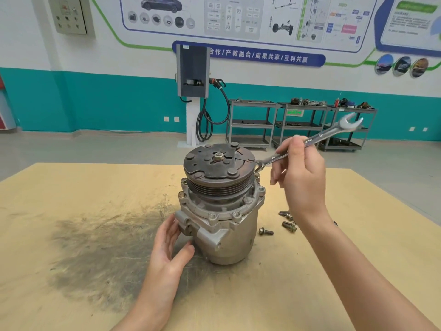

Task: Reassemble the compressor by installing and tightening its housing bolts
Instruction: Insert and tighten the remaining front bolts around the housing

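Note:
A grey metal compressor (226, 232) stands upright on the wooden table (71, 199), its rusty pulley plate (218, 163) facing up. Brass-coloured bolts (183, 181) sit in the flange holes on its left rim. My right hand (300, 177) grips the shank of a silver combination wrench (317, 137). The wrench's ring end lies at a bolt on the right rim of the housing, behind the pulley. My left hand (169, 249) rests with straight fingers against the lower left side of the housing. Three loose bolts (287, 223) lie on the table to the right of the compressor.
A dark grease stain (102, 254) covers the table left of the compressor. Beyond the table lie open floor, a charging post (193, 91) with a cable, and metal shelf carts (303, 123) against the teal wall.

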Demonstrator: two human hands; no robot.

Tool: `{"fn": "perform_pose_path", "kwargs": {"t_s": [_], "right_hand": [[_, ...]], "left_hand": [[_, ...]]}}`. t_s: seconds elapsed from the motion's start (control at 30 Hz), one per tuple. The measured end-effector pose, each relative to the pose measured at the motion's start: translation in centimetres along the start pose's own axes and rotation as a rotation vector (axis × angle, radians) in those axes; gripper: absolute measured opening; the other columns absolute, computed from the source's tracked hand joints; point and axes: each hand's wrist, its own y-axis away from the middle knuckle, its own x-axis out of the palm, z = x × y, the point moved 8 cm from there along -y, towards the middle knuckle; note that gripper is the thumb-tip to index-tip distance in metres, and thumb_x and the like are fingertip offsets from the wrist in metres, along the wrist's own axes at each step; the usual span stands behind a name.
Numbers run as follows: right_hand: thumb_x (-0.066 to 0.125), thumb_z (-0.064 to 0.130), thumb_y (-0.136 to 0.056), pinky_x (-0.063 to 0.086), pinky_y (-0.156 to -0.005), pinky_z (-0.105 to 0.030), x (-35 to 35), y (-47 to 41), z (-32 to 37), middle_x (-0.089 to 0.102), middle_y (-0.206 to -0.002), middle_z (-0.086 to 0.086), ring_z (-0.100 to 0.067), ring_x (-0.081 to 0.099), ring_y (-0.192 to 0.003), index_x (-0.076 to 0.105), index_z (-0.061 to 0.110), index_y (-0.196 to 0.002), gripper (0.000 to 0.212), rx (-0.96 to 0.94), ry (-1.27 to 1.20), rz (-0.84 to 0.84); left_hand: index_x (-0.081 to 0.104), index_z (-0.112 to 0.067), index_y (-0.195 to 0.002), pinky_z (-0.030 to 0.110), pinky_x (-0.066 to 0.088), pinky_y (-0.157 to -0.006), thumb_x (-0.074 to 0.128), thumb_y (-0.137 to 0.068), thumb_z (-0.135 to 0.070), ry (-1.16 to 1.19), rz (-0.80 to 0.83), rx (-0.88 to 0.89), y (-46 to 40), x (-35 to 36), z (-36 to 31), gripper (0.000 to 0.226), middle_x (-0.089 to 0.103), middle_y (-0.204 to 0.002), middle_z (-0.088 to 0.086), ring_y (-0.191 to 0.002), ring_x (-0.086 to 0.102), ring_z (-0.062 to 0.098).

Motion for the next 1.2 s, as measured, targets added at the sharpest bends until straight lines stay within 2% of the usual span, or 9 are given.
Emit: {"fn": "perform_pose_path", "kwargs": {"t_s": [0.23, 0.37, 0.47, 0.63, 0.73, 0.93, 1.0, 1.07, 1.2], "right_hand": [[0.03, 0.029, -0.107, 0.034, -0.041, -0.022, 0.4, -1.5, -4.9, 0.049, -0.046, 0.001, -0.015, 0.045, -0.042, 0.053, 0.012, -0.079, 0.04, 0.383, -0.051, 0.093], [0.034, 0.033, -0.105, 0.035, -0.046, -0.024, 1.7, -2.1, -7.4, 0.045, -0.045, 0.003, -0.012, 0.044, -0.04, 0.051, 0.015, -0.077, 0.038, 0.636, -0.079, 0.21], [0.035, 0.034, -0.105, 0.036, -0.043, -0.021, 2.4, -1.9, -8.0, 0.043, -0.045, 0.003, -0.012, 0.042, -0.041, 0.051, 0.016, -0.076, 0.038, 0.678, -0.111, 0.232], [0.032, 0.029, -0.106, 0.031, -0.04, -0.02, 0.4, 0.5, -6.8, 0.038, -0.045, 0.007, -0.01, 0.034, -0.041, 0.05, 0.013, -0.079, 0.037, 0.377, -0.229, -0.075], [0.035, 0.027, -0.105, 0.031, -0.04, -0.021, -0.4, 1.9, -5.5, 0.039, -0.046, 0.008, -0.009, 0.034, -0.041, 0.05, 0.015, -0.08, 0.032, 0.219, -0.221, -0.155], [0.05, 0.026, -0.096, 0.038, -0.044, -0.031, -1.0, 3.5, -1.5, 0.049, -0.061, 0.01, -0.012, 0.044, -0.048, 0.051, 0.026, -0.088, 0.008, -0.195, 0.089, -0.08], [0.051, 0.018, -0.094, 0.042, -0.053, -0.017, -0.7, 4.2, -0.5, 0.054, -0.074, 0.011, 0.0, 0.052, -0.058, 0.053, 0.021, -0.092, 0.005, -0.349, 0.19, -0.024], [0.049, 0.015, -0.094, 0.041, -0.062, -0.007, -0.6, 4.3, -0.3, 0.053, -0.082, 0.013, 0.009, 0.053, -0.067, 0.052, 0.017, -0.099, 0.006, -0.397, 0.268, 0.017], [0.038, 0.022, -0.099, 0.039, -0.053, -0.013, -0.6, 3.6, 0.7, 0.051, -0.064, 0.008, -0.006, 0.049, -0.053, 0.051, 0.023, -0.092, 0.014, -0.367, 0.206, 0.078]], "left_hand": [[0.045, -0.025, -0.138, 0.028, 0.035, -0.107, 0.055, -0.087, 0.011, -0.06, 0.01, 0.023, 0.0, 0.3, -0.4, 0.063, 0.055, -0.134, -0.014, -0.124, 0.048, -0.004], [0.044, -0.022, -0.14, 0.028, 0.034, -0.108, 0.055, -0.087, 0.011, -0.073, 0.006, 0.006, -0.1, 0.3, -0.3, 0.063, 0.054, -0.135, -0.014, -0.125, 0.047, -0.004], [0.045, -0.022, -0.139, 0.031, 0.033, -0.11, 0.055, -0.088, 0.012, -0.087, 0.006, -0.005, -0.1, 0.2, -0.2, 0.063, 0.054, -0.135, -0.015, -0.126, 0.046, -0.005], [0.047, -0.031, -0.134, 0.032, 0.035, -0.109, 0.055, -0.089, 0.009, -0.093, -0.001, -0.016, 0.0, 0.2, -0.1, 0.061, 0.055, -0.132, -0.021, -0.123, 0.046, -0.009], [0.045, -0.029, -0.138, 0.033, 0.034, -0.111, 0.055, -0.089, 0.009, -0.093, -0.007, -0.027, 0.0, 0.1, 0.0, 0.062, 0.053, -0.134, -0.02, -0.125, 0.045, -0.008], [0.044, -0.027, -0.139, 0.027, 0.036, -0.105, 0.055, -0.09, 0.008, -0.106, -0.009, -0.018, 0.1, 0.2, -0.1, 0.062, 0.052, -0.134, -0.021, -0.121, 0.046, -0.012], [0.043, -0.027, -0.14, 0.023, 0.037, -0.101, 0.056, -0.09, 0.007, -0.114, -0.006, -0.018, 0.1, 0.2, 0.0, 0.062, 0.052, -0.134, -0.021, -0.12, 0.046, -0.013], [0.043, -0.027, -0.141, 0.022, 0.037, -0.1, 0.055, -0.089, 0.008, -0.117, -0.004, -0.02, 0.0, 0.1, 0.1, 0.063, 0.051, -0.135, -0.019, -0.123, 0.045, -0.01], [0.043, -0.026, -0.14, 0.031, 0.036, -0.107, 0.055, -0.089, 0.009, -0.124, -0.004, -0.019, -0.2, 0.1, 0.1, 0.063, 0.051, -0.137, -0.016, -0.127, 0.044, -0.004]]}}
